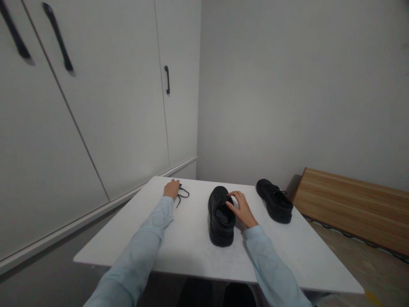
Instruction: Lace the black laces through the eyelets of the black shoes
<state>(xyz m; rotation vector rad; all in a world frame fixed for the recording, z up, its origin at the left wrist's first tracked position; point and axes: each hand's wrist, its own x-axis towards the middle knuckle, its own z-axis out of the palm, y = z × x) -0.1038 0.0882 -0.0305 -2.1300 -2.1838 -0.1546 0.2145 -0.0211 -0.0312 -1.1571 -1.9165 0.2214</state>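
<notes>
A black shoe (222, 233) sits near the middle of the white table, toe pointing away from me, with its opening facing up. My right hand (243, 209) reaches in from the right, its thumb and forefinger curved round the shoe's tongue. No lace can be made out in this shoe. Farther left, my left hand (171, 189) rests on the table with bent fingers at a loose black shoelace (184, 195). The lace curls out from beside the fingertips, which are partly hidden.
A second black shoe (277, 207), with a lace in it, stands on the right side of the white table (191, 251). White cupboards (121, 106) line the left. A wood-grain board (351, 204) leans low at the right, by the grey wall.
</notes>
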